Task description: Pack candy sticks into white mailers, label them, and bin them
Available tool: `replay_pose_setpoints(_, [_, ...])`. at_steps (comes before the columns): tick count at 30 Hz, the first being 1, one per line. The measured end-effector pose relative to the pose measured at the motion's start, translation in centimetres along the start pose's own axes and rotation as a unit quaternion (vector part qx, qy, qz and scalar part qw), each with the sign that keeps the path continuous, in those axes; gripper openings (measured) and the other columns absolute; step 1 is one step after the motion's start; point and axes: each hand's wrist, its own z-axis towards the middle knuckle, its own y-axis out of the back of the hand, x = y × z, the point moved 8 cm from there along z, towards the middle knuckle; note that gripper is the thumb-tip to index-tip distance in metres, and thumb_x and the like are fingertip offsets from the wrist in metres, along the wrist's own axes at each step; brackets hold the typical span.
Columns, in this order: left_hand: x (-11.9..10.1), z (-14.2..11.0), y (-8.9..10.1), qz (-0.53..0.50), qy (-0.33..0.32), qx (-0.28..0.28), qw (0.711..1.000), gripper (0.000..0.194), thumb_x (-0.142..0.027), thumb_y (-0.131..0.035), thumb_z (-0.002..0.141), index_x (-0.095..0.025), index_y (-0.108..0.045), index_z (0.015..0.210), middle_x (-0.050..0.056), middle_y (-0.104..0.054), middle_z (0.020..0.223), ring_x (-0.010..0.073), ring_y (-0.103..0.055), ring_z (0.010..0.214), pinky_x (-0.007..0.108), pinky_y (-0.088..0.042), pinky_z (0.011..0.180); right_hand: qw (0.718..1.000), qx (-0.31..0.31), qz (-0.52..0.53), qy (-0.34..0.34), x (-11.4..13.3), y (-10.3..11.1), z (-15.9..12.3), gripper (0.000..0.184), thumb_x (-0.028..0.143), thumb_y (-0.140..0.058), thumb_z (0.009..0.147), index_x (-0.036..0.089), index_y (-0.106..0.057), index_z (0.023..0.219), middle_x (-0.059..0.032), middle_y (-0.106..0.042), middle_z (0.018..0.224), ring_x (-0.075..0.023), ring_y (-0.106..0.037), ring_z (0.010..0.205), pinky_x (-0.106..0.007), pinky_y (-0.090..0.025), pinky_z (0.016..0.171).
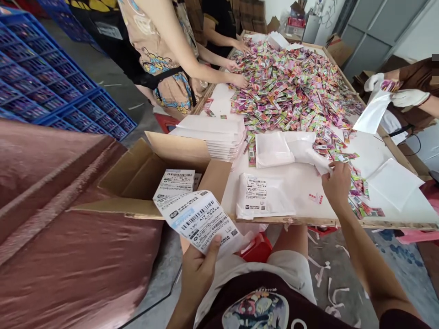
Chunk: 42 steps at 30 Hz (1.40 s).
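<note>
- White mailer point(303, 147), head view: probably light, soft and a bit slippery; likely to sag if lifted by one end. An edge or corner looks the best hold.
- Label strip point(202, 219): likely thin, springy paper, easily creased; take it by a margin, clear of the print.
- White mailer lies on the table point(298, 180), left of the right grip point(338, 180), which pinches its near right end.
- Left grip point(200, 269) clasps the label strip's near end, thumb on top; strip runs far and left toward the cardboard box point(178, 147).
- Labelled mailer point(281, 196) lies flat between both grips, untouched.
</note>
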Motion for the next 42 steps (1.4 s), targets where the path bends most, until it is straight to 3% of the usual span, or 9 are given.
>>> replay_pose_setpoints(2, [-0.3, -0.1, -0.3, -0.001, -0.013, 0.002, 1.000, 0.032, -0.042, -0.080, 0.072, -0.018, -0.078, 0.094, 0.011, -0.077, 0.104, 0.0364, -0.059, 0.123, 0.044, -0.039, 0.111, 0.999, 0.021, 0.003, 0.025, 3.0, 1.0, -1.5, 0.029, 0.009, -0.046, 0.079, 0.015, -0.052, 0.107, -0.0156, -0.053, 0.100, -0.0293, -0.053, 0.092, -0.040, -0.043, 0.076])
replay_pose_setpoints(6, [0.1, -0.4, -0.7, -0.025, -0.017, -0.002, 1.000, 0.034, -0.036, -0.083, 0.069, -0.020, -0.076, 0.098, 0.009, -0.077, 0.105, 0.0352, -0.054, 0.130, 0.044, -0.036, 0.114, 0.975, 0.208, 0.049, 0.058, 10.2, -2.7, -6.7, 0.029, 0.003, -0.044, 0.079, 0.016, -0.053, 0.104, -0.0145, -0.057, 0.096, -0.0237, -0.057, 0.077, -0.035, -0.046, 0.067])
replay_pose_setpoints(9, [0.3, -0.7, -1.1, -0.032, -0.027, 0.005, 0.999, 0.030, -0.035, -0.082, 0.070, -0.020, -0.076, 0.096, 0.010, -0.077, 0.109, 0.0349, -0.053, 0.131, 0.043, -0.037, 0.114, 0.936, 0.277, 0.207, 0.068, 14.9, -3.8, -9.4, 0.020, 0.012, -0.044, 0.090, 0.015, -0.052, 0.107, -0.0118, -0.060, 0.097, -0.0210, -0.061, 0.078, -0.034, -0.049, 0.068])
replay_pose_setpoints(15, [1.5, -0.3, -1.8, -0.005, 0.007, 0.084, 0.996, 0.030, -0.028, -0.085, 0.064, -0.023, -0.078, 0.093, 0.009, -0.077, 0.110, 0.0349, -0.048, 0.137, 0.043, -0.030, 0.118, 0.733, 0.294, 0.566, 0.236, 21.2, 3.3, -11.5, 0.045, 0.025, -0.056, 0.094, 0.023, -0.044, 0.137, -0.0055, -0.068, 0.107, -0.0150, -0.066, 0.095, -0.029, -0.054, 0.083])
replay_pose_setpoints(21, [2.0, -0.6, -2.7, -0.206, 0.139, 0.147, 0.957, 0.049, -0.051, -0.085, 0.055, -0.018, -0.080, 0.090, 0.014, -0.078, 0.104, 0.0450, -0.054, 0.127, 0.054, -0.046, 0.105, 0.769, 0.179, 0.502, 0.351, 21.6, 4.9, -13.7, 0.028, 0.007, -0.047, 0.090, 0.022, -0.065, 0.105, -0.0046, -0.072, 0.091, -0.0156, -0.068, 0.087, -0.030, -0.056, 0.078])
replay_pose_setpoints(29, [-0.4, -1.3, -3.8, -0.288, 0.200, 0.070, 0.934, 0.066, -0.070, -0.056, 0.075, -0.017, -0.076, 0.110, 0.013, -0.077, 0.111, 0.0415, -0.057, 0.126, 0.053, -0.052, 0.100, 0.768, 0.120, 0.488, 0.397, 21.0, 5.7, -15.4, 0.022, 0.012, -0.049, 0.094, 0.021, -0.066, 0.103, -0.0055, -0.073, 0.086, -0.0154, -0.069, 0.082, -0.030, -0.055, 0.075])
replay_pose_setpoints(34, [1.3, -2.0, -2.0, -0.188, 0.271, -0.045, 0.943, 0.054, -0.036, -0.075, 0.075, -0.015, -0.066, 0.124, 0.011, -0.079, 0.102, 0.0363, -0.070, 0.107, 0.047, -0.058, 0.093, 0.750, 0.108, 0.507, 0.411, 21.3, 7.1, -15.7, 0.021, 0.011, -0.048, 0.095, 0.021, -0.066, 0.098, -0.0033, -0.072, 0.082, -0.0137, -0.066, 0.079, -0.028, -0.054, 0.074])
replay_pose_setpoints(38, [1.0, -1.3, -1.7, -0.227, 0.245, -0.093, 0.938, 0.052, -0.028, -0.064, 0.086, -0.016, -0.055, 0.136, 0.009, -0.080, 0.100, 0.0317, -0.073, 0.102, 0.045, -0.058, 0.093, 0.766, 0.143, 0.507, 0.368, 20.8, 8.5, -14.8, 0.019, 0.016, -0.050, 0.096, 0.022, -0.064, 0.086, -0.0038, -0.068, 0.084, -0.0153, -0.062, 0.084, -0.031, -0.053, 0.076])
replay_pose_setpoints(42, [0.8, 0.0, -2.1, -0.279, 0.194, -0.053, 0.939, 0.045, -0.031, -0.054, 0.093, -0.014, -0.056, 0.135, 0.011, -0.079, 0.104, 0.0271, -0.072, 0.105, 0.043, -0.053, 0.100, 0.705, 0.154, 0.651, 0.233, 15.8, 10.4, -9.8, 0.012, 0.023, -0.052, 0.097, 0.023, -0.059, 0.087, -0.0025, -0.061, 0.079, -0.0152, -0.059, 0.079, -0.030, -0.049, 0.070])
